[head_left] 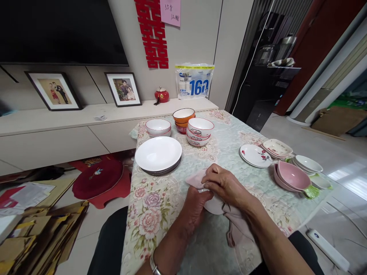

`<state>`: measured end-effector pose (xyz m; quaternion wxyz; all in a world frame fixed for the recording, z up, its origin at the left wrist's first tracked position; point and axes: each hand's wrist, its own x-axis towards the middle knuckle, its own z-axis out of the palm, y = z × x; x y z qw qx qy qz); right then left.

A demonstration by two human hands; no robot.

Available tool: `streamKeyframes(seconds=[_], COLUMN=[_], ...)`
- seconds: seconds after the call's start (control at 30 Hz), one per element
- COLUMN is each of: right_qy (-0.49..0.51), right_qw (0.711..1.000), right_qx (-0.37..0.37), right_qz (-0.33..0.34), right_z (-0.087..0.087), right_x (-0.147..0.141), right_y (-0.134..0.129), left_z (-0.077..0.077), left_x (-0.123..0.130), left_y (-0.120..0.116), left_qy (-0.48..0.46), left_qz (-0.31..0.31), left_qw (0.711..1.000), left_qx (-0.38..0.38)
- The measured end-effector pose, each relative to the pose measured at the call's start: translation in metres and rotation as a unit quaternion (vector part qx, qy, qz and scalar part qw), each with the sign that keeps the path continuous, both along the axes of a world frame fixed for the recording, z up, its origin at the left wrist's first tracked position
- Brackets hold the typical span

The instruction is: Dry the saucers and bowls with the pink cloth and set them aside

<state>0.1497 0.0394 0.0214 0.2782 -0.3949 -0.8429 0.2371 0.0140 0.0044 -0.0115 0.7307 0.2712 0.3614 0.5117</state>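
Note:
Over the near part of the table, my left hand [196, 204] is closed on a small pale dish [215, 207], thumb along its rim. My right hand [228, 185] pinches a pinkish cloth [239, 225] against the dish's far edge. Part of the cloth bunches up beyond the fingers, and the rest hangs down below my right wrist. The hands and cloth cover much of the dish, so its full shape is hidden. Just past my left hand stands a stack of large white plates [158, 153].
Behind the plates are white bowls [158, 126], orange bowls [184, 114] and red-rimmed bowls [200, 128]. To the right sit flowered plates [255, 156], pink bowls [292, 176] and white bowls [308, 163] near the table edge. A red stool [99, 177] stands at the left.

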Motion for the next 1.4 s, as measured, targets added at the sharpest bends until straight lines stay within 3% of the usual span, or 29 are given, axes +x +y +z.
streamKeyframes(seconds=[0.07,0.2,0.3,0.37,0.5,0.57,0.63,0.8,0.87,1.07,1.2,1.3,1.4], right_qy=[0.01,0.006,-0.024,-0.023,0.011,0.023,0.049,0.142,0.162,0.142,0.049,0.032,0.019], right_qw=[0.999,0.984,0.972,0.975,0.995,0.997,0.995,0.964,0.953,0.948,0.963,0.974,0.989], right_qx=[-0.008,-0.029,-0.021,0.004,0.011,0.018,0.01,-0.158,-0.169,-0.123,-0.007,0.038,0.067], right_qz=[-0.034,-0.177,-0.231,-0.222,-0.095,-0.07,-0.091,-0.156,-0.194,-0.255,-0.263,-0.22,-0.128], right_z=[-0.002,-0.015,-0.02,-0.019,-0.011,-0.01,-0.013,-0.026,-0.03,-0.035,-0.032,-0.024,-0.015], right_x=[0.004,0.022,0.025,0.017,-0.004,-0.007,-0.002,0.021,0.027,0.03,0.025,0.014,0.0], right_y=[0.003,0.016,0.019,0.015,0.004,0.003,0.006,0.02,0.024,0.028,0.024,0.016,0.006], left_z=[0.0,0.002,0.003,0.002,0.0,-0.001,-0.002,-0.001,-0.001,-0.005,-0.004,0.0,0.003], left_x=[-0.001,-0.004,-0.006,-0.005,-0.004,-0.004,-0.004,-0.006,-0.006,-0.005,-0.004,-0.003,-0.001], left_y=[0.0,-0.001,0.0,0.0,0.0,0.0,0.0,0.002,0.004,0.008,0.005,0.003,0.002], left_qy=[-0.004,-0.02,-0.025,-0.028,-0.018,-0.013,-0.014,-0.029,-0.046,-0.105,-0.091,-0.07,-0.064], left_qz=[-0.002,-0.013,-0.022,-0.024,-0.03,-0.027,-0.024,-0.015,0.01,0.057,0.035,0.021,0.01], left_qw=[1.0,1.0,0.999,0.999,0.999,1.0,1.0,0.999,0.998,0.992,0.994,0.996,0.997], left_qx=[0.007,0.008,0.012,0.013,0.002,-0.007,-0.01,-0.009,-0.03,-0.041,-0.044,-0.045,-0.044])
